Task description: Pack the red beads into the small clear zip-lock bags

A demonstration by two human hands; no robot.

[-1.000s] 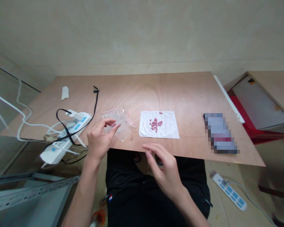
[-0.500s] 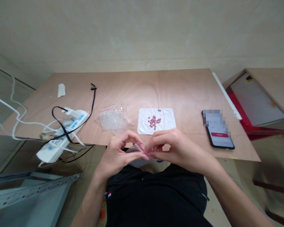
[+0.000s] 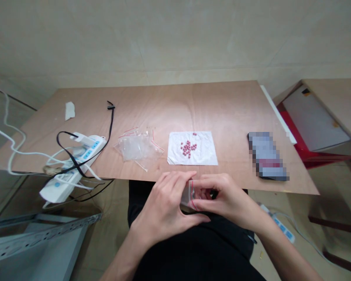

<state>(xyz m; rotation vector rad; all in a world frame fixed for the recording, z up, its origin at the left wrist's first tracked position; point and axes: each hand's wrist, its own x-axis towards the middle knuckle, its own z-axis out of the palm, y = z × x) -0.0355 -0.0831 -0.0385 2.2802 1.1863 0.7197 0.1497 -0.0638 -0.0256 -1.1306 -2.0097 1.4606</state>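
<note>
Just in front of the table edge, my right hand point(image 3: 222, 195) pinches a small clear zip bag point(image 3: 190, 192) with a red seal line, its opening towards the left. My left hand point(image 3: 171, 203) is curved around the bag's left side, thumb well apart from the straight fingers; whether its fingertips touch the bag is hard to see. Beyond the hands, a white sheet of paper point(image 3: 206, 154) lies on the table with several small red pellets point(image 3: 187, 149) clustered on it. Left of the paper is a loose pile of clear zip bags point(image 3: 137, 148).
A white power strip point(image 3: 60, 185) with tangled cables hangs over the table's left front edge. A phone point(image 3: 267, 156) lies at the right. A white scrap point(image 3: 70, 111) is at the back left. Another power strip point(image 3: 283, 228) rests on the floor at right.
My left hand has released the bag's seal edge and spread its thumb and fingers. My right hand keeps the bag, which has shifted slightly right and turned its seal more upright.
</note>
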